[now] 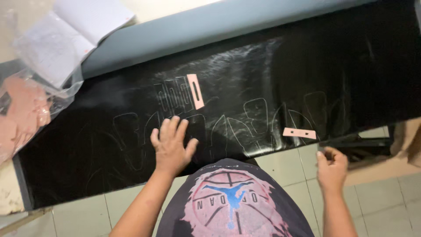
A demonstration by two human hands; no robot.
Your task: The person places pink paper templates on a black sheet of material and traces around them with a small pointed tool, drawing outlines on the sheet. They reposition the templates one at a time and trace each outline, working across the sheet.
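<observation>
Black sheet [245, 87] runs lengthwise across the table [184, 26], under the left hand [171, 147], spread flat on it; right hand [332, 169], loosely curled, hangs off its near edge.

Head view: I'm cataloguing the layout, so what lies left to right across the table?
Clear plastic bag of pink pieces → left hand flat on the black sheet → long pink template → small pink template → right hand off the sheet's edge.
</observation>
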